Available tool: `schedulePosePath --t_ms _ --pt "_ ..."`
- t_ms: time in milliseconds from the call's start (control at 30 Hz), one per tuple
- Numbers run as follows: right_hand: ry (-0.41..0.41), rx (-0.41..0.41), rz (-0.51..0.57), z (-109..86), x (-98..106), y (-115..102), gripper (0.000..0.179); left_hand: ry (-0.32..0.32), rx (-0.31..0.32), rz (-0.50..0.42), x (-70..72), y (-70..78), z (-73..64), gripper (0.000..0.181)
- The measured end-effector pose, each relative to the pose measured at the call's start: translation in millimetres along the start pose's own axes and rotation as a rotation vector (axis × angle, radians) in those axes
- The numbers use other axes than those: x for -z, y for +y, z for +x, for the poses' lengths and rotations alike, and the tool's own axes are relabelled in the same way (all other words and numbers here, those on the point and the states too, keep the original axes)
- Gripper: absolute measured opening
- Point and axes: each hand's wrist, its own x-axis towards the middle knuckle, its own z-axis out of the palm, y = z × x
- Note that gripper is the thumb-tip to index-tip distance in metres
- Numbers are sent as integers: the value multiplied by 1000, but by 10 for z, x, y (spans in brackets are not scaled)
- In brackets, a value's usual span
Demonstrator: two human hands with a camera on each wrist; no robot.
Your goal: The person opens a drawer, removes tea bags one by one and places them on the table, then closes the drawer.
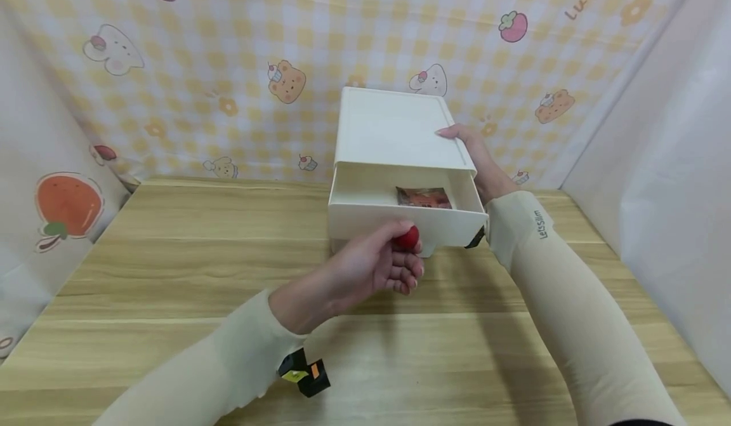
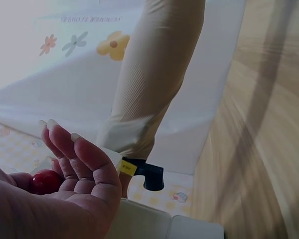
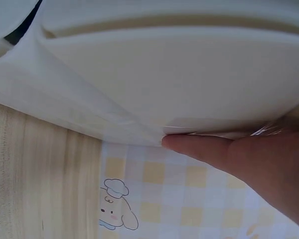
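Note:
A white drawer box (image 1: 394, 124) stands on the table, its drawer (image 1: 365, 218) pulled partly out. Inside lies a small red-brown packet (image 1: 425, 198). At the drawer's front my left hand (image 1: 382, 264) pinches a small round red ball (image 1: 407, 238) between thumb and index finger, the other fingers loosely bent. The ball (image 2: 46, 182) shows glossy in the left wrist view, by the thumb. My right hand (image 1: 478, 162) rests on the box's right side, its thumb straight over the top edge; its other fingers are hidden. In the right wrist view one straight digit of the hand (image 3: 249, 159) lies along the white wall.
The wooden table (image 1: 188, 254) runs to a yellow-checked cloth (image 1: 240, 51) close behind the box. White curtains (image 1: 674, 178) hang on both sides. A black wrist device (image 1: 304, 372) sits under the left sleeve, and another (image 1: 475, 237) beside the drawer's right corner.

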Motion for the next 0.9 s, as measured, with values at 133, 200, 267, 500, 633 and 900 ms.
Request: schedulePosePath --t_ms 133,200,267,500,633,900 --pt "3 -4 25 -3 0 1 63 -14 -4 6 -36 -48 -73 37" --pt "10 -6 12 -8 14 5 63 -18 1 6 -57 -72 -102 37" --pt "16 -8 -4 -12 26 7 63 -24 8 2 -76 -91 -132 37" --pt "6 -2 41 16 36 15 58 -37 11 44 -117 -149 -237 40" --pt "7 -3 45 13 43 17 58 -36 16 52 -143 -173 -272 40" --pt "9 3 32 13 47 13 58 -36 17 62 -174 -230 -348 41"
